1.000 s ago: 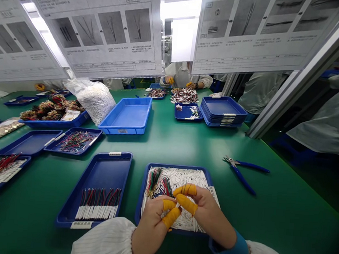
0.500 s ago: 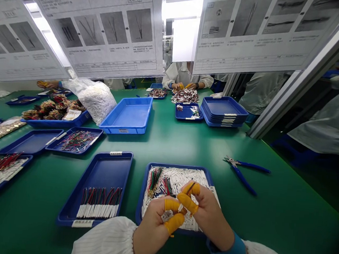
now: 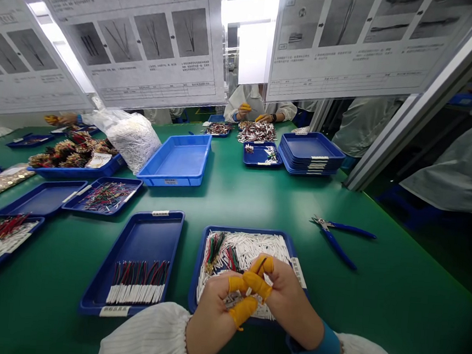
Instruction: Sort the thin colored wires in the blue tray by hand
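Observation:
My left hand (image 3: 220,310) and my right hand (image 3: 282,288), both with yellow finger covers, meet over the front right part of a blue tray (image 3: 196,275) of white tubes (image 3: 261,246). Their fingers are pinched together around a small white piece, mostly hidden between the fingertips. A dark wire end shows at my right index finger. Bundles of red, green and black wires (image 3: 215,248) lie on the tubes at the tray's left. To the left, another blue tray (image 3: 148,235) holds a row of wires with white sleeves (image 3: 137,294).
Blue-handled cutters (image 3: 338,241) lie at the right. Farther back are a light blue bin (image 3: 179,161), stacked trays (image 3: 312,153) and a bag of white pieces (image 3: 134,138). Papers (image 3: 148,42) hang overhead. Another person (image 3: 253,104) sits across the table.
My right hand has shifted slightly left, closer to my left hand, and the white piece is less visible. Across the table, the person's one hand has risen from the pile.

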Available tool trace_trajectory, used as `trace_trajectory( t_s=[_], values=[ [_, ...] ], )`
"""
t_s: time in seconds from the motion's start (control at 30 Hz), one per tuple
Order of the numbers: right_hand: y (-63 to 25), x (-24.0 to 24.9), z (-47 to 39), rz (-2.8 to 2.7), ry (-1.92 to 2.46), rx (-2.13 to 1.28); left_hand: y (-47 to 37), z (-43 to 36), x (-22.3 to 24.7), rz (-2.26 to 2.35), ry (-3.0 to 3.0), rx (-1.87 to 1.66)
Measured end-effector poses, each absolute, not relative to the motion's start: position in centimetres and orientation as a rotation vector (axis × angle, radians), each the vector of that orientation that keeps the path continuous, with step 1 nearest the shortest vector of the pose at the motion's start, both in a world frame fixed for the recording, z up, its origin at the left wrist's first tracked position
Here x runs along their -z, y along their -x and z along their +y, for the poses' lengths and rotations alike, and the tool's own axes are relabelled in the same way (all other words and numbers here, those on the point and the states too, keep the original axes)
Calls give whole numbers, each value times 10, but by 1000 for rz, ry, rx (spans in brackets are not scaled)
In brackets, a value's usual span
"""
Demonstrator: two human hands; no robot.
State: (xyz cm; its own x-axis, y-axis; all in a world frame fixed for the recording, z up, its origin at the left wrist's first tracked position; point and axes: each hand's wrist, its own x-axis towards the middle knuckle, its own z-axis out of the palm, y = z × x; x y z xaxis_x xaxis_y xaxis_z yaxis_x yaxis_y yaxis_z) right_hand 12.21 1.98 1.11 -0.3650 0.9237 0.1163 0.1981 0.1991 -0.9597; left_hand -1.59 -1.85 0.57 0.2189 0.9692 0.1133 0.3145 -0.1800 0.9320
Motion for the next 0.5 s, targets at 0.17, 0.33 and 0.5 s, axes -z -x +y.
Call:
trace_trajectory(
  t_s=[0.17, 0.33, 0.5],
  values=[
    [-121, -11, 18, -1814, 1013, -1142, 18, -19, -2, 1261, -1726, -966],
    [-122, -10, 16, -1828, 1031, -1019, 20, -21, 0, 1232, -1838, -1053],
    [-123, -8, 24, -1875, 982, -876, 17, -22, -4, 1273, -1880, -1089]
  ],
)
